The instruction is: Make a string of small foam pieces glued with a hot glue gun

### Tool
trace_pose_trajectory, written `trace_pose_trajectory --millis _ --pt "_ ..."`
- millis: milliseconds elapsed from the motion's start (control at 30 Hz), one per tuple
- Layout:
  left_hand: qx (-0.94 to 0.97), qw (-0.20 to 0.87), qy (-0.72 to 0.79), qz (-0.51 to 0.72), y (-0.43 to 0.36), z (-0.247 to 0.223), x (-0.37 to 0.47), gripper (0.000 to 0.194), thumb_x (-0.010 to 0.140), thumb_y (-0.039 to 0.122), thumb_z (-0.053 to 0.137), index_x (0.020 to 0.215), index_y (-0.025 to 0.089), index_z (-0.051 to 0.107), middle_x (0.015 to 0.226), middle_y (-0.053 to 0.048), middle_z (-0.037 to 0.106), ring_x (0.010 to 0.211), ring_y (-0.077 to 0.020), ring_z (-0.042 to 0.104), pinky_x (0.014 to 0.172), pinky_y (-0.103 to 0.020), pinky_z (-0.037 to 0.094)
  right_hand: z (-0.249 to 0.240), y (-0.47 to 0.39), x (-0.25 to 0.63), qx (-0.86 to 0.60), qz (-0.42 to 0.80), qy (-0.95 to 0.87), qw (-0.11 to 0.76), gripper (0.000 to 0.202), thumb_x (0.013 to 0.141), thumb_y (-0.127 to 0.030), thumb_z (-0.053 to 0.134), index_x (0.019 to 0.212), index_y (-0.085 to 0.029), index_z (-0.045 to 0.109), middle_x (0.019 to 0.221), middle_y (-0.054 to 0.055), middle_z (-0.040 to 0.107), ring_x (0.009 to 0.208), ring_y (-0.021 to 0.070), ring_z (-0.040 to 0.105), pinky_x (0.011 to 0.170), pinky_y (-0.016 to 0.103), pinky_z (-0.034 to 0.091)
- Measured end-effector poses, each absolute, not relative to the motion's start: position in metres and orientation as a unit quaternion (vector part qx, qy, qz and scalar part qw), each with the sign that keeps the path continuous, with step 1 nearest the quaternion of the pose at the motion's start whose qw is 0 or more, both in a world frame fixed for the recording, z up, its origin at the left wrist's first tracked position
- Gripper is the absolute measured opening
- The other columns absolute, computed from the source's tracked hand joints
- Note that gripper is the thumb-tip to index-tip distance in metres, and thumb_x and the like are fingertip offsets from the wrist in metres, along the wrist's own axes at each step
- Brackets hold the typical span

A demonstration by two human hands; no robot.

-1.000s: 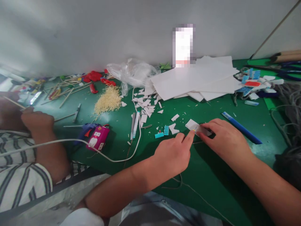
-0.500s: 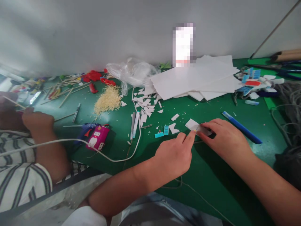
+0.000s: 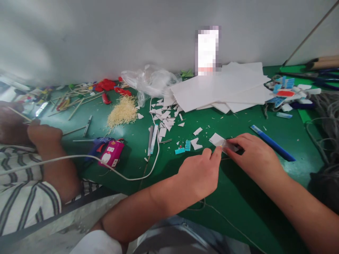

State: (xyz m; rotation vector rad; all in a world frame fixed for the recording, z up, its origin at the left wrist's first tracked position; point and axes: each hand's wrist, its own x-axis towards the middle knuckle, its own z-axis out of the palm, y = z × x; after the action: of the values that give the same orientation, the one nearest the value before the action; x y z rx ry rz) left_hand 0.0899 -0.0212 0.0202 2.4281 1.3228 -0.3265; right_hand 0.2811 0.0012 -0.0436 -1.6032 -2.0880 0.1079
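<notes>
A small white piece of board (image 3: 216, 138) lies on the green table, between my hands. My left hand (image 3: 200, 173) is closed, its index finger stretched to the near edge of that piece; a tiny orange-yellow tip shows at the fingertip, and whatever is in the fingers is hidden. From the right, my right hand (image 3: 255, 155) pinches a flat, clear-looking strip (image 3: 232, 149) against the white piece. Just left of them are a notched white scrap (image 3: 196, 144) and small light-blue pieces (image 3: 187, 145).
White sheets (image 3: 217, 88) are stacked at the back, beside a clear plastic bag (image 3: 153, 81). Scraps (image 3: 165, 120), slim pens (image 3: 153, 139), a blue tube (image 3: 272, 143) and a pink power socket (image 3: 112, 154) with a white cord surround the hands. A co-worker's hand (image 3: 43, 135) holds a stick at left.
The view has shifted very slightly. Both hands stay at the white piece in nearly the same pose, with only a tiny movement of the left hand.
</notes>
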Motion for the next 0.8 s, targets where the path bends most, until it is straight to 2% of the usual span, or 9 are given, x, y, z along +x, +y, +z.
trace_pose_trajectory --millis 333,500,700,800 --pt "0.868 0.140 0.450 -0.156 -0.032 0.023 0.089 0.069 0.093 0.013 0.050 0.158 0.007 0.028 0.113 -0.014 0.065 0.076 -0.0189 0.071 0.052 -0.027 0.049 -0.043 0.001 0.280 -0.587 0.051 -0.766 0.257 0.024 0.089 -0.040 0.059 0.081 -0.024 0.075 0.077 0.007 0.067 0.073 0.0229 0.063 0.066 0.039 0.051" --pt "0.886 0.097 0.432 -0.138 -0.043 0.014 0.082 0.073 0.090 0.014 0.055 0.158 0.004 0.028 0.106 -0.011 0.064 0.070 -0.0157 0.067 0.048 -0.025 0.048 -0.043 0.000 0.280 -0.587 0.058 -0.764 0.260 0.025 0.090 -0.041 0.059 0.080 -0.025 0.075 0.076 0.006 0.067 0.073 0.0230 0.063 0.067 0.039 0.051" --pt "0.893 0.069 0.427 -0.123 -0.048 0.009 0.073 0.072 0.089 0.014 0.055 0.157 0.006 0.032 0.100 -0.008 0.064 0.065 -0.0141 0.064 0.046 -0.024 0.047 -0.045 -0.001 0.279 -0.592 0.054 -0.759 0.266 0.027 0.091 -0.043 0.058 0.077 -0.026 0.074 0.077 0.006 0.068 0.074 0.0231 0.063 0.069 0.040 0.052" --pt "0.893 0.083 0.422 -0.135 -0.049 0.013 0.069 0.071 0.090 0.014 0.053 0.157 0.006 0.031 0.104 -0.009 0.064 0.064 -0.0140 0.065 0.047 -0.025 0.049 -0.046 -0.001 0.279 -0.593 0.053 -0.757 0.269 0.025 0.090 -0.042 0.060 0.077 -0.026 0.074 0.077 0.006 0.068 0.075 0.0232 0.064 0.070 0.041 0.053"
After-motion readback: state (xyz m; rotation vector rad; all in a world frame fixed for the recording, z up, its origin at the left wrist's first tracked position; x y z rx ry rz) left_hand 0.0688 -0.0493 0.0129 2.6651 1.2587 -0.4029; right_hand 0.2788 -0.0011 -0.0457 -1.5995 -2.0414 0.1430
